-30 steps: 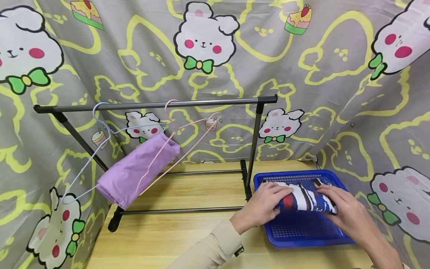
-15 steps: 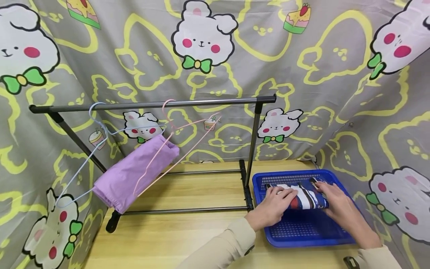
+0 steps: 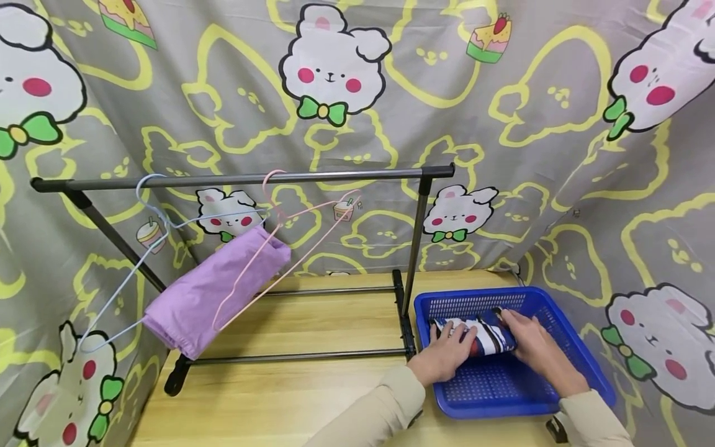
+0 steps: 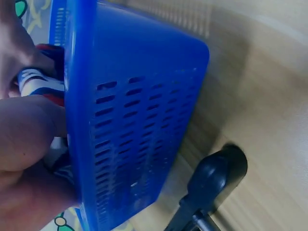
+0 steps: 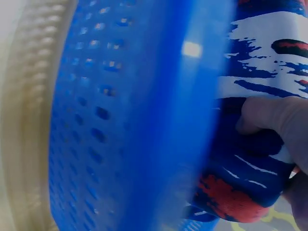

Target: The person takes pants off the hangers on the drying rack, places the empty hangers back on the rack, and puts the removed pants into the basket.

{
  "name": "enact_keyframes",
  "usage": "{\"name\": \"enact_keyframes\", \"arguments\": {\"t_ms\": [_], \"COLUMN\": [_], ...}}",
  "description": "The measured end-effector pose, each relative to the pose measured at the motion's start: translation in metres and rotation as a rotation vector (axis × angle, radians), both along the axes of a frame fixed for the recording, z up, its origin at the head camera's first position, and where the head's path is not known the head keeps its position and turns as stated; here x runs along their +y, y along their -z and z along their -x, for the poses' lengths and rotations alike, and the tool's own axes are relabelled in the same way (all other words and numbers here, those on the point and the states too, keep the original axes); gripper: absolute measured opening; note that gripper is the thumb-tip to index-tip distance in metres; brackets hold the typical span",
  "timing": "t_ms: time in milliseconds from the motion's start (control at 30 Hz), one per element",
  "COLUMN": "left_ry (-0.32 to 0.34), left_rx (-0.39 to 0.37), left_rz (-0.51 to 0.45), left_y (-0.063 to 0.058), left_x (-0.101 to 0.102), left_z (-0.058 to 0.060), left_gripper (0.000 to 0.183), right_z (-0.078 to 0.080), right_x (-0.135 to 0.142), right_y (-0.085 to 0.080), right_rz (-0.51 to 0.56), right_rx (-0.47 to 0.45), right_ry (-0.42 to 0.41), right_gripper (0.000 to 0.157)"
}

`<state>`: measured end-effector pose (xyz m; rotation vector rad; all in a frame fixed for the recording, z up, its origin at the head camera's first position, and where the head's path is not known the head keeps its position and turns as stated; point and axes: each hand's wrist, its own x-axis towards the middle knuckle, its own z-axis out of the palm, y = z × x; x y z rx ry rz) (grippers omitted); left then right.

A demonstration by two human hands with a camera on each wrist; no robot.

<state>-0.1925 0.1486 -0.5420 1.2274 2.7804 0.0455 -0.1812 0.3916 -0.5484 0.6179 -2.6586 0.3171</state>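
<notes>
A folded piece of patterned fabric (image 3: pixel 488 335) in blue, white and red lies inside a blue plastic basket (image 3: pixel 519 410), toward its left side. It looks like a garment, but its kind cannot be told. My left hand (image 3: pixel 447 355) holds the fabric's left end, with the basket rim close by in the left wrist view. At the other end, my right hand (image 3: pixel 533 344) grips it; in the right wrist view the thumb (image 5: pixel 269 113) presses on the patterned fabric (image 5: pixel 260 168). Parts of both hands' fingers are hidden behind the fabric or the basket.
Left of the basket stands a black metal rack (image 3: pixel 335 177). From its bar hang a blue hanger (image 3: pixel 125 282) and a pink hanger (image 3: pixel 282 217). A folded purple cloth (image 3: pixel 212 292) hangs over the blue one. The rack's foot (image 4: pixel 216 173) stands near the basket. A printed curtain surrounds the table.
Both hands have carried the patterned fabric leftward and lower into the basket. The right hand has come closer to the left one. The head view has shifted slightly.
</notes>
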Motion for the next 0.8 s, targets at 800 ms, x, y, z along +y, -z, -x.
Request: {"name": "enact_keyframes", "arguments": {"t_ms": [800], "left_ry": [0.051], "left_rx": [-0.176], "left_rz": [0.173], "left_y": [-0.004], "left_x": [0.000], "left_z": [-0.024], "left_gripper": [0.086], "right_z": [-0.033], "right_x": [-0.003], "right_y": [-0.015], "right_rz": [0.041], "right_rx": [-0.519], "right_ry": [0.027], "right_gripper": [0.070]}}
